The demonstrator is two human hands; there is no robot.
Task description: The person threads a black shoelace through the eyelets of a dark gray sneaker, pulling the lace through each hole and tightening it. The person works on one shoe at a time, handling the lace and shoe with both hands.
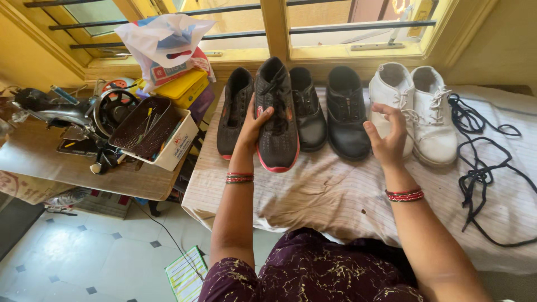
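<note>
While the left hand (253, 124) closes its grip around the side of a dark grey sports shoe with a red sole (277, 120), that shoe lies on the cloth-covered bed (335, 196), toe toward the person, its laces threaded and in place. Its partner, a second grey shoe (234, 112), lies just beside it to the left and shows no lace that I can make out. Right of these stand a pair of black shoes (327, 114), laced as far as can be seen, then a pair of white shoes (414, 112) with white laces in. The right hand (387, 138) hovers open, fingers spread, in front of the nearer white shoe, holding nothing. Loose black laces (481, 162) lie tangled on the bed at the far right, well apart from the shoes.

Judgement: six shoes are lined up; at least one appears unlaced, and spare laces remain unused. A sewing machine (84, 114) and a tray of tools (146, 130) occupy the bench to the left.
</note>
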